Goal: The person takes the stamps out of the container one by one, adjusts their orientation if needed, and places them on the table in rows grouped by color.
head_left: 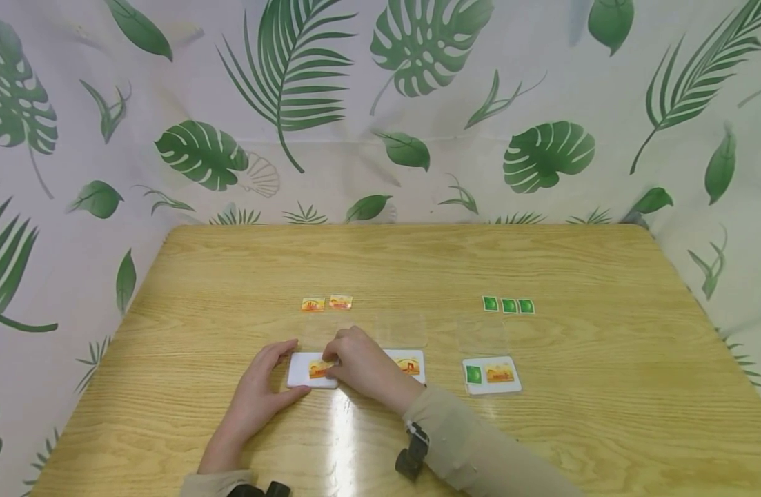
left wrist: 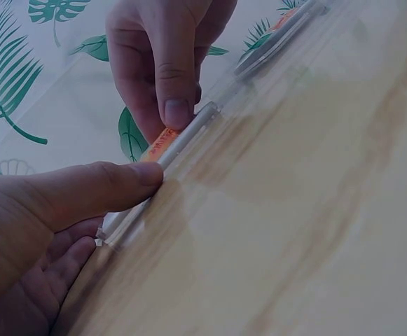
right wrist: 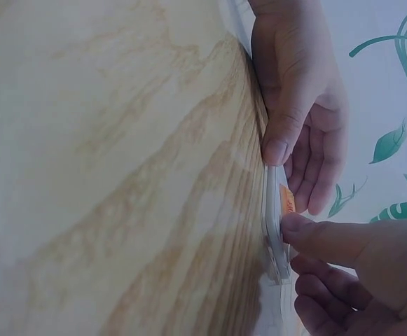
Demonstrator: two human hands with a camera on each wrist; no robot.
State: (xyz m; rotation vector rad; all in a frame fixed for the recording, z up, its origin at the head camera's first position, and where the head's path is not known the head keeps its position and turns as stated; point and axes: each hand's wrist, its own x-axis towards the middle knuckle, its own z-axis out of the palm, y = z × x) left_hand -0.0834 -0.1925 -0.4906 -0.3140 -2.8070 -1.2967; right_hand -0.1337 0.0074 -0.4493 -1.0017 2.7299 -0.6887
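Note:
In the head view, a small white case with a clear lid folded back lies at the left of a row of similar cases. My left hand holds it by its left side, thumb along the near edge. An orange-and-yellow stamp lies on the case. My right hand pinches the stamp's right part between thumb and finger, hiding the case's right end. Both wrist views show the orange stamp edge-on, the left wrist view with the right thumb against it.
A middle case bears an orange stamp, partly behind the right wrist. The right case carries a green and an orange stamp. Loose orange stamps and green stamps lie farther back. A leaf-print cloth stands behind the wooden table.

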